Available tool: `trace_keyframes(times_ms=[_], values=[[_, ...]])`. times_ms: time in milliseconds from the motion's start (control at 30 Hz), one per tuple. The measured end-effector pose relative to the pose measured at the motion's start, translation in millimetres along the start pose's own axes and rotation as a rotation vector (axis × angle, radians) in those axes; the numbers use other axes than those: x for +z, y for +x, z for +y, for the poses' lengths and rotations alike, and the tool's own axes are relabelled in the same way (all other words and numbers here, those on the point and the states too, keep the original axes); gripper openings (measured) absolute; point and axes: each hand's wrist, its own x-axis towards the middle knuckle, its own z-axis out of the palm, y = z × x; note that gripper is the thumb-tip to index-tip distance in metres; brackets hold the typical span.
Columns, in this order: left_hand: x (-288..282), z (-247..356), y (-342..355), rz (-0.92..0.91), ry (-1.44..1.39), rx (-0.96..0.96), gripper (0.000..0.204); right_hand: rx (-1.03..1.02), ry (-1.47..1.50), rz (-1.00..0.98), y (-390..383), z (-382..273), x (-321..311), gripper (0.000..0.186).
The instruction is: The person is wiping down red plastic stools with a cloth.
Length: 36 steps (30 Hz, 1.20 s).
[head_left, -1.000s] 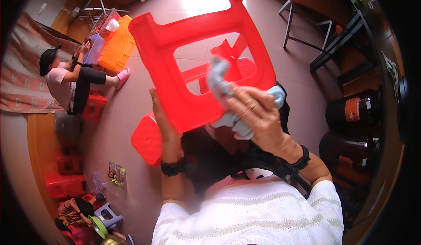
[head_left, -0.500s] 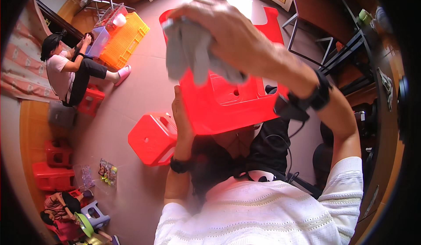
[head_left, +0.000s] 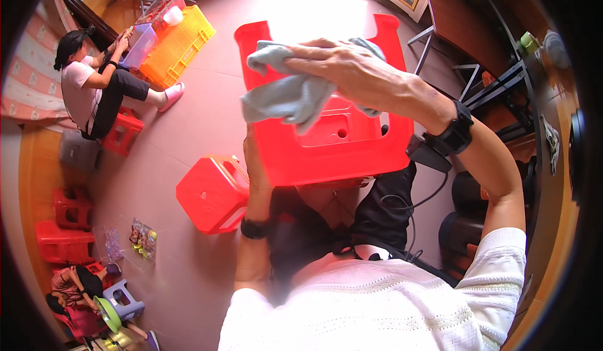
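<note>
A red plastic stool (head_left: 389, 118) is held up in front of me, tipped so that one side with a cut-out opening faces me and its legs point away. My left hand (head_left: 254, 159) grips its left edge; the fingers are partly hidden behind the plastic. A grey-blue cloth (head_left: 292, 96) lies bunched under my right hand (head_left: 352, 68), whose fingers press it against the upper part of the stool. Loose folds of the cloth hang to the left of that hand.
Another red stool (head_left: 207, 194) stands on the floor to my left. At the far left a person (head_left: 85, 90) sits beside a yellow crate (head_left: 182, 46); a second person (head_left: 75, 288) sits lower left. A brown table (head_left: 461, 30) stands at the right. A black cable (head_left: 411, 209) hangs by my right wrist.
My right hand has come down with the cloth, from raised above the stool onto its surface. The stool has turned slightly, showing both far legs. My left hand keeps its grip.
</note>
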Motion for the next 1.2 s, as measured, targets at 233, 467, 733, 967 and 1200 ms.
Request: trace_keyframes(times_ms=[233, 467, 733, 967, 1200], values=[[8, 5, 7, 0.016, 0.053, -0.019, 0.050, 0.333, -0.212, -0.111, -63, 34, -36, 0.060], [1, -11, 12, -0.103, 0.038, 0.036, 0.049, 0.493, 0.048, 0.189, -105, 34, -21, 0.057], [14, -14, 12, 0.042, -0.016, -0.097, 0.044, 0.399, -0.045, 0.065, -104, 10, -15, 0.063], [-1, -35, 13, 0.017, 0.279, 0.022, 0.041, 0.138, 0.099, -0.016, -32, 9, 5, 0.068], [-12, -38, 11, -0.088, 0.436, 0.111, 0.040, -0.099, 0.120, 0.018, -4, 17, 24, 0.050]])
